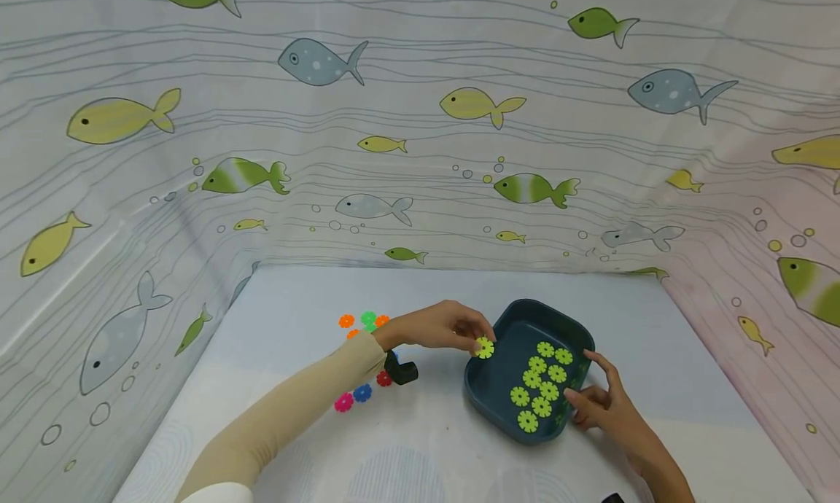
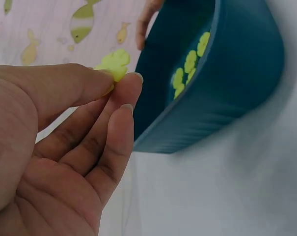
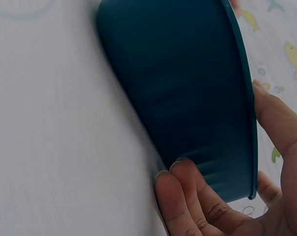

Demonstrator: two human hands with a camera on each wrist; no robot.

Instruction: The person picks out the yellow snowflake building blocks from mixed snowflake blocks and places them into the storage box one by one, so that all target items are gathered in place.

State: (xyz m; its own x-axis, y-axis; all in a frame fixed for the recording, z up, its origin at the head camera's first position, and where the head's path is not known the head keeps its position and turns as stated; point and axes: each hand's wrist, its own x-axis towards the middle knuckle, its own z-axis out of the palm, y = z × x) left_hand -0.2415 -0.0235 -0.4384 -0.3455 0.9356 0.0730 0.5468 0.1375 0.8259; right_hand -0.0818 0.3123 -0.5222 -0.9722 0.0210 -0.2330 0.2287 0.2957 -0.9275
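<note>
My left hand pinches a yellow-green notched disc between thumb and fingers, at the left rim of a dark blue tub. In the left wrist view, that disc sticks up past the fingertips beside the tub's wall. Several matching discs lie spread over the tub's floor, mostly toward its right side. On the tub's right side, my right hand grips the edge. The right wrist view shows fingers against the outer wall and another digit at the rim.
Left of the tub, orange, green, blue, pink and red discs lie on the white table, partly hidden by the left arm. A fish-patterned sheet walls the back and sides. A black wrist camera sits under the left wrist.
</note>
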